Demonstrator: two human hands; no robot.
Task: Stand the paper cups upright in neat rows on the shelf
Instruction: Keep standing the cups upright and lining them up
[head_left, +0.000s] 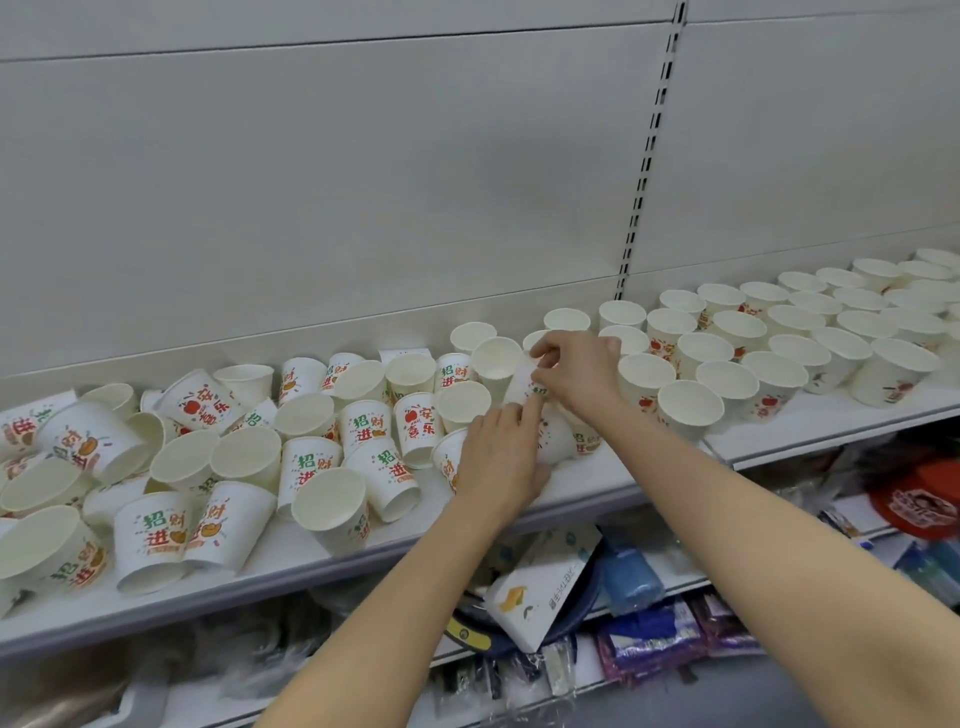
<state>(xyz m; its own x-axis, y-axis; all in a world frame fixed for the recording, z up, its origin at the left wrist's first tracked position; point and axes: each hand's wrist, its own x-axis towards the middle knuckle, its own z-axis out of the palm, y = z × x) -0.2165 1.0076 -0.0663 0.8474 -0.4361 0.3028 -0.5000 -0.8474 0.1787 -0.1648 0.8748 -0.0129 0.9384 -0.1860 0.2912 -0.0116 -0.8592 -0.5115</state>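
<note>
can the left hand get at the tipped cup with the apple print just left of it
Probably yes: the left hand rests right beside the apple cup, with nothing between them.

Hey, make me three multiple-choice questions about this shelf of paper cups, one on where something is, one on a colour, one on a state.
1. Where do the neat rows of upright cups stand on the shelf?
A. left end
B. right part
C. lower shelf

2. What colour is the inside of the cups?
A. cream white
B. blue
C. black

3. How do most cups in the left pile lie?
A. stacked in one tower
B. flattened
C. tipped over, pointing all ways

Answers:
1 B, the open rims line up to the right of both hands.
2 A, every open mouth shows a pale cream lining.
3 C, their printed sides and mouths face different ways, while the left hand and right hand hold a cup between the pile and the rows.
</note>
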